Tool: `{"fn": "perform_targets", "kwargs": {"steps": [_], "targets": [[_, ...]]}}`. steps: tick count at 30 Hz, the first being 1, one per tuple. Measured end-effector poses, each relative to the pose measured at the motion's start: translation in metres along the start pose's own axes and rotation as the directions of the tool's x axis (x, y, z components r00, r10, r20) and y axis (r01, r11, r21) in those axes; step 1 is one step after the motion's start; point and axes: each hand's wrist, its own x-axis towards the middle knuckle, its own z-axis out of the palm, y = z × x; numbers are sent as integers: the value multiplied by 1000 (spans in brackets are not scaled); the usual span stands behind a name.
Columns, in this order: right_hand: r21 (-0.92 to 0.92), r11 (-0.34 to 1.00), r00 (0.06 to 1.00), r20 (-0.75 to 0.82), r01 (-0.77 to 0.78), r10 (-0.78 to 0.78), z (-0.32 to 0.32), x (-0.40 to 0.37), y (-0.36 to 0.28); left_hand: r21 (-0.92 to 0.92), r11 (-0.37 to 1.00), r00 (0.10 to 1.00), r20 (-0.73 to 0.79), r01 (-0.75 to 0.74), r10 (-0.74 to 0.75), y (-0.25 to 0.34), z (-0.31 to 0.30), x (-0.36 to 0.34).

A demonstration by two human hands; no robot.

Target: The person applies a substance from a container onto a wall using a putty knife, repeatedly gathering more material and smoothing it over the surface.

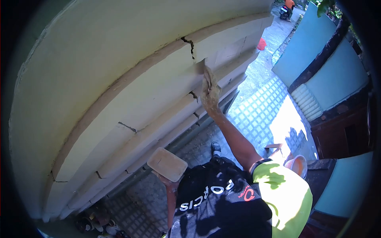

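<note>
My right hand (210,93), dusted pale, reaches up to the stepped moulding (154,99) along the wall. Its fingers are closed round a putty knife (199,66), whose flat blade lies against the pale face just below a dark jagged crack (192,48). The knife's handle is hidden in the hand. Lower down, my left hand (170,182) grips a shallow beige rectangular tray (167,164) with rounded corners, holding it up near my chest. Some smeared pale material seems to lie in the tray.
More cracks (127,127) run across the moulding's lower steps. A bucket (297,166) stands at my right beside a small wooden stool (278,150). Assorted items (101,224) lie on the floor at lower left. Further off, a person sits on a motorbike (285,12).
</note>
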Motion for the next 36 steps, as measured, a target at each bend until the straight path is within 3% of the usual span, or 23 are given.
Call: {"fn": "perform_targets", "kwargs": {"steps": [2,5,7,9,12,14,15,17,20,21,23,25,26,29,31,34,36], "targets": [[88,996,992,126,-8,-3,4,-34,-17,4,1000,1000,-5,28,-28,-3,-4,0],[8,989,934,325,151,-145,-27,-42,-28,22,999,999,16,45,-45,-4,-5,1],[104,993,998,29,-52,49,-32,-34,11,55,998,999,47,23,-25,-2,3,3],[-50,989,970,-209,-139,126,-52,18,6,108,994,997,80,9,-18,4,16,3],[-94,995,973,-230,-17,-5,-42,37,60,138,990,993,111,12,-28,3,30,2],[-62,998,995,-97,-31,25,-25,18,36,59,998,995,94,18,-24,-4,31,8],[39,987,988,24,-153,153,-21,3,14,39,999,986,165,19,-26,-7,36,11],[191,981,989,147,-42,14,-21,-22,-18,-9,999,955,293,35,-31,-13,47,10],[154,974,930,303,166,-206,-47,-24,-5,-73,993,934,352,92,-61,-23,55,17],[24,984,954,242,176,-177,-62,-11,-1,-36,996,945,321,82,-67,-25,56,18],[4,993,991,-65,-117,117,-80,26,27,34,998,966,251,56,-63,-30,59,18],[-95,981,965,-215,-171,148,-106,78,71,62,997,988,139,52,-60,-39,47,20],[-145,982,958,-276,-117,74,-113,90,96,76,996,995,83,51,-58,-44,42,20],[-10,997,993,-94,-75,74,-84,93,102,176,984,999,34,24,-31,-57,52,24],[-23,997,997,1,72,-72,-57,66,74,197,980,999,32,16,-22,-64,59,26],[191,981,913,404,-26,-54,-59,17,25,174,984,997,60,29,-40,-75,66,26],[261,965,914,388,17,-121,-74,27,28,172,984,996,78,37,-51,-81,70,25]]}}
